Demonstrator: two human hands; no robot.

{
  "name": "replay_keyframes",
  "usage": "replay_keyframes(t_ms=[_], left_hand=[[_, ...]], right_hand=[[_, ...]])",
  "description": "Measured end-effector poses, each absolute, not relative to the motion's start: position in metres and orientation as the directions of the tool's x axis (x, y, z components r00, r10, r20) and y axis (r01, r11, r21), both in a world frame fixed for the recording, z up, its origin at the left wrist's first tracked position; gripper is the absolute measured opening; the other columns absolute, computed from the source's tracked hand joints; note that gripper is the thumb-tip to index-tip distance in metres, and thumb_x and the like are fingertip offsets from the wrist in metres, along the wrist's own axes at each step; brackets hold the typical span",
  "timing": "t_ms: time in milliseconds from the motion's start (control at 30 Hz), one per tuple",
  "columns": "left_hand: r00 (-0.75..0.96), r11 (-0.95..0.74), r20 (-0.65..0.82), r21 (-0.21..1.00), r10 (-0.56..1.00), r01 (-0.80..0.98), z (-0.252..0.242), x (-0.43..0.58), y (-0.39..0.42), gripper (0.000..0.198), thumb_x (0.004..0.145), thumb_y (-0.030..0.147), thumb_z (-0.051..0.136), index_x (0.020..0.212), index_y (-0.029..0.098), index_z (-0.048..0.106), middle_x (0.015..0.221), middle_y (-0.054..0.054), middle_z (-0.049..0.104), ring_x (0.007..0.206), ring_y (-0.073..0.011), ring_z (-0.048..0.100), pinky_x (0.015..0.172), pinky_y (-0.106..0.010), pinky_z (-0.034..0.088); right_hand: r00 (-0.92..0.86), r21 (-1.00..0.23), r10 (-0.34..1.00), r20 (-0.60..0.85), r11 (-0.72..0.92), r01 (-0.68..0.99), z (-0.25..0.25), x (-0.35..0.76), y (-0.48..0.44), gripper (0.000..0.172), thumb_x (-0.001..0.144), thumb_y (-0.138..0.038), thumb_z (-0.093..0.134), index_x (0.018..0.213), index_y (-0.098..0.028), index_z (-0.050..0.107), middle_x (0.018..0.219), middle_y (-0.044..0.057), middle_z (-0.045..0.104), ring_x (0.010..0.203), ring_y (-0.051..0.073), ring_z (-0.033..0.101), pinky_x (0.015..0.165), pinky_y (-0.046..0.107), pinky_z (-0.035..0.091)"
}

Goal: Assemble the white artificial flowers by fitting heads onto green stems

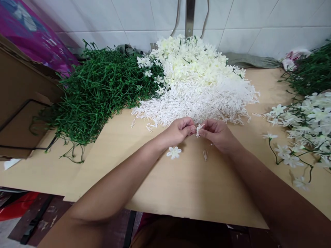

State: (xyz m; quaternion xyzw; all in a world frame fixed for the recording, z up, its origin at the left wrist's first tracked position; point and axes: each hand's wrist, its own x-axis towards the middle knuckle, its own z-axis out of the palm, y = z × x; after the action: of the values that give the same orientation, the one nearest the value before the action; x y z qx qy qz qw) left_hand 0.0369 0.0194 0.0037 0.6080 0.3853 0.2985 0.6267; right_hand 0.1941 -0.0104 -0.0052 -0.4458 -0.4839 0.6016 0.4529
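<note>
Both hands meet in front of the white pile, with a small white artificial flower [198,130] between their fingertips. My left hand [179,132] is closed, thumb and fingers pinched at the flower's left side; exactly what part it grips is hidden. My right hand [217,134] pinches the flower from the right. Below my left hand a loose white blossom [173,152] lies on the table. Near my right hand lies a small bundle of white stamens [205,155]. Just beyond the hands spreads a heap of white stamens [196,101].
White blossoms [193,62] are heaped at the back against the tiled wall. Green plastic stems [95,89] are piled at left, beside a cardboard box [23,86]. Assembled flowers [310,124] lie at right, below more green stems [312,70]. The tabletop [196,193] is light wood-coloured board.
</note>
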Motion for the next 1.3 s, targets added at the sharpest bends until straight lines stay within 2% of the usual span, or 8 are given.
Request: replay_keyframes(t_ms=[200, 333, 500, 833, 933, 1067, 1167, 1300], left_hand=[[0.555, 0.108, -0.133, 0.991, 0.821, 0.079, 0.005, 0.038, 0.018, 0.017, 0.076, 0.008, 0.053, 0.059, 0.013, 0.05, 0.053, 0.005, 0.048, 0.051, -0.0047, 0.038, 0.053, -0.021, 0.028], [0.538, 0.11, -0.142, 0.99, 0.831, 0.091, 0.006, 0.04, 0.018, 0.019, 0.076, 0.006, 0.051, 0.058, 0.013, 0.049, 0.053, 0.004, 0.048, 0.052, -0.0051, 0.039, 0.054, -0.021, 0.029], [0.505, 0.101, -0.148, 0.988, 0.85, 0.12, 0.003, 0.042, 0.017, 0.019, 0.076, 0.006, 0.048, 0.059, 0.014, 0.048, 0.052, 0.005, 0.045, 0.049, -0.0055, 0.035, 0.052, -0.022, 0.026], [0.52, 0.086, -0.155, 0.984, 0.84, 0.154, 0.001, 0.038, 0.016, 0.019, 0.076, 0.01, 0.049, 0.059, 0.015, 0.043, 0.05, 0.007, 0.038, 0.048, -0.005, 0.03, 0.05, -0.021, 0.023], [0.505, 0.088, -0.12, 0.992, 0.855, 0.087, 0.0, 0.038, 0.016, 0.018, 0.076, 0.016, 0.055, 0.06, 0.014, 0.046, 0.052, 0.006, 0.043, 0.05, -0.005, 0.034, 0.051, -0.021, 0.026], [0.504, 0.114, -0.097, 0.993, 0.858, -0.004, 0.001, 0.04, 0.018, 0.025, 0.074, 0.033, 0.063, 0.063, 0.013, 0.052, 0.058, 0.003, 0.051, 0.055, -0.0064, 0.044, 0.057, -0.021, 0.034], [0.524, 0.118, -0.105, 0.993, 0.845, 0.01, 0.004, 0.038, 0.019, 0.034, 0.075, 0.045, 0.061, 0.065, 0.013, 0.055, 0.061, 0.001, 0.055, 0.056, -0.0064, 0.045, 0.059, -0.021, 0.037], [0.558, 0.087, -0.124, 0.992, 0.821, 0.093, 0.006, 0.034, 0.019, 0.037, 0.077, 0.047, 0.058, 0.067, 0.012, 0.059, 0.064, 0.0, 0.056, 0.058, -0.0063, 0.045, 0.059, -0.021, 0.037]], right_hand=[[-0.286, -0.968, 0.942, -0.174, -0.217, -0.128, -0.005, 0.203, -0.007, 0.039, 0.052, -0.042, 0.082, 0.06, -0.016, 0.055, 0.058, -0.002, 0.06, 0.053, 0.006, 0.049, 0.053, 0.022, 0.037], [-0.262, -0.969, 0.948, -0.182, -0.219, -0.118, -0.005, 0.202, -0.007, 0.041, 0.047, -0.039, 0.085, 0.059, -0.015, 0.054, 0.058, -0.002, 0.06, 0.058, 0.008, 0.052, 0.056, 0.022, 0.038], [-0.202, -0.973, 0.968, -0.151, -0.181, -0.141, -0.004, 0.196, -0.008, 0.041, 0.043, -0.033, 0.087, 0.056, -0.015, 0.052, 0.054, -0.005, 0.055, 0.053, 0.005, 0.048, 0.054, 0.021, 0.038], [-0.156, -0.988, 0.979, -0.133, -0.143, -0.061, -0.001, 0.189, -0.01, 0.041, 0.042, -0.032, 0.086, 0.056, -0.016, 0.051, 0.052, -0.006, 0.052, 0.051, 0.005, 0.046, 0.053, 0.021, 0.038], [-0.164, -0.987, 0.979, -0.123, -0.138, -0.085, -0.003, 0.191, -0.009, 0.039, 0.045, -0.033, 0.085, 0.058, -0.016, 0.053, 0.054, -0.005, 0.055, 0.052, 0.006, 0.049, 0.054, 0.022, 0.04], [-0.175, -0.967, 0.977, -0.118, -0.154, -0.205, -0.006, 0.195, -0.008, 0.038, 0.052, -0.041, 0.083, 0.062, -0.017, 0.054, 0.059, -0.003, 0.06, 0.058, 0.008, 0.055, 0.062, 0.025, 0.046], [-0.213, -0.934, 0.967, -0.141, -0.201, -0.296, -0.005, 0.198, -0.008, 0.036, 0.055, -0.041, 0.082, 0.064, -0.017, 0.056, 0.062, -0.003, 0.062, 0.063, 0.01, 0.059, 0.072, 0.028, 0.05], [-0.231, -0.896, 0.958, -0.169, -0.246, -0.369, -0.003, 0.2, -0.008, 0.032, 0.059, -0.036, 0.081, 0.063, -0.017, 0.055, 0.063, -0.003, 0.063, 0.064, 0.009, 0.061, 0.078, 0.031, 0.053]])
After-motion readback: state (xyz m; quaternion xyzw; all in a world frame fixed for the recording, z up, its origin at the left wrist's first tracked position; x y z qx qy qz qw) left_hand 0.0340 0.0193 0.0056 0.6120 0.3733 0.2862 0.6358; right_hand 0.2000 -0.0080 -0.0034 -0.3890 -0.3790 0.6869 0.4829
